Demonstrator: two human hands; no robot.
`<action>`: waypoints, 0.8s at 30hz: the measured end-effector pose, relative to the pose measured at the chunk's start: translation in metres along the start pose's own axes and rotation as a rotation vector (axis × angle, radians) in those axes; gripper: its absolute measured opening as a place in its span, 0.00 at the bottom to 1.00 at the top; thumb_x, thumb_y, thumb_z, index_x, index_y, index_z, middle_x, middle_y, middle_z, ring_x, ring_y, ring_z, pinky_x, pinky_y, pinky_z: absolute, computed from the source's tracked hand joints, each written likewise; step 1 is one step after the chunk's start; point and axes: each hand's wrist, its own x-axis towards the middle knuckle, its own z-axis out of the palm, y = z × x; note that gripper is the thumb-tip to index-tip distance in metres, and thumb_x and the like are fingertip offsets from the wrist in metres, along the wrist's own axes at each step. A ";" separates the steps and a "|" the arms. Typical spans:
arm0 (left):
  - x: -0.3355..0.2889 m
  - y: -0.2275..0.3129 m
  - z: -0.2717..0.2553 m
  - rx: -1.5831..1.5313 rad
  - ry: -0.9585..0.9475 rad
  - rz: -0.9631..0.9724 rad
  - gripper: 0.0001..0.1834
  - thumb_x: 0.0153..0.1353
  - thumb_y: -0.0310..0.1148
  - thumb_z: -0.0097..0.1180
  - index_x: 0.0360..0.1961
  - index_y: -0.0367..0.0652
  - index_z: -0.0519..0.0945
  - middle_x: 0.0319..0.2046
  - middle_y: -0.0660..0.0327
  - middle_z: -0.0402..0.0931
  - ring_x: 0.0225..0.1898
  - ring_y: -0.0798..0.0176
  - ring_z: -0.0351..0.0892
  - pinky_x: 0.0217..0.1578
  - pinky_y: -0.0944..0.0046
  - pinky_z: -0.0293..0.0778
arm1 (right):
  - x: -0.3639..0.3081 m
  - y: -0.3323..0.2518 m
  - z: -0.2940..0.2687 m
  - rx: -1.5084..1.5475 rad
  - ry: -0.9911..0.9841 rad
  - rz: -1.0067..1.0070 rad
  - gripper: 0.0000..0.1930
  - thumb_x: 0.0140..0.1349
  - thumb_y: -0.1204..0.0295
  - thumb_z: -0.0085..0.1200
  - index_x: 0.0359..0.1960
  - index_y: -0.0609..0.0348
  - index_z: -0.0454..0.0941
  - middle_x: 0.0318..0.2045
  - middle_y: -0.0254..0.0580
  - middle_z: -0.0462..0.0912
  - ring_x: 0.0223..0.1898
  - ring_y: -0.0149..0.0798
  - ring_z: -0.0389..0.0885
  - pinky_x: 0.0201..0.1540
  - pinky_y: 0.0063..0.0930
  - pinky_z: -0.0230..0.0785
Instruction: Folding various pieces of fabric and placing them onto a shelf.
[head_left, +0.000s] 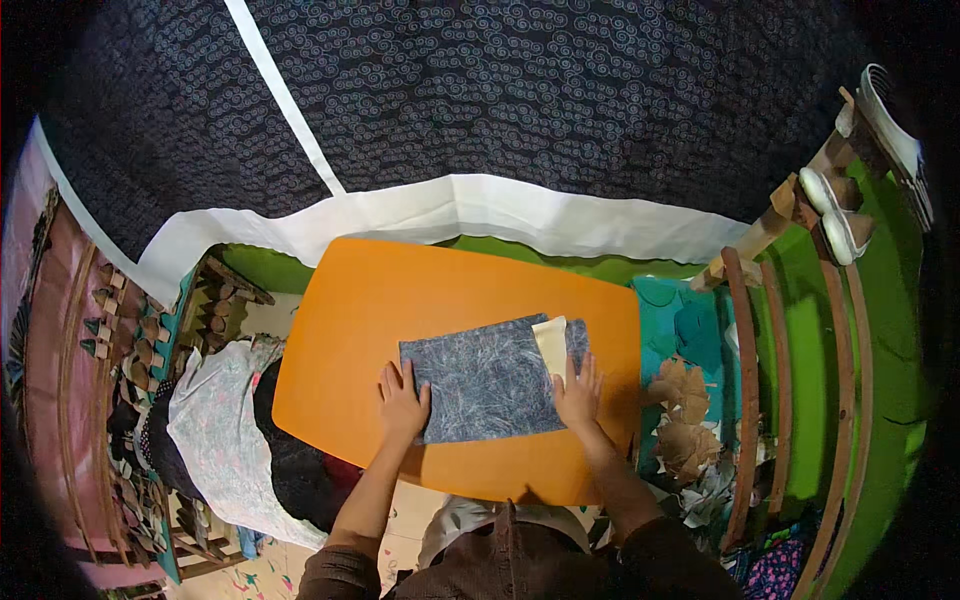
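Note:
A dark blue-grey sheet with pale streaks (480, 385), which looks like cloth, lies flat on the orange tabletop (340, 310). My left hand (403, 402) rests at its left edge, fingers stretched out. At the sheet's right end, my right hand (577, 392) lies with its fingers extended and slightly spread. Partly under those fingers is a small cream-coloured piece (550, 345), set on top of the sheet near its upper right corner. Neither hand grips anything.
Left of the table hang a pale floral cloth (225, 430) and black fabric (300, 480). On the right are brown cut pieces (685, 450), teal material (690, 320) and a wooden rack (742, 400) with white shoes (835, 215). A dark patterned curtain (560, 100) hangs behind.

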 end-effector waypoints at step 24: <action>-0.058 0.130 0.005 -0.010 0.047 0.811 0.35 0.48 0.37 0.53 0.57 0.35 0.59 0.58 0.47 0.55 0.58 0.51 0.58 0.56 0.51 0.55 | 0.002 -0.009 -0.039 1.206 -0.651 0.558 0.21 0.52 0.70 0.55 0.47 0.66 0.68 0.35 0.42 0.76 0.37 0.37 0.74 0.41 0.29 0.66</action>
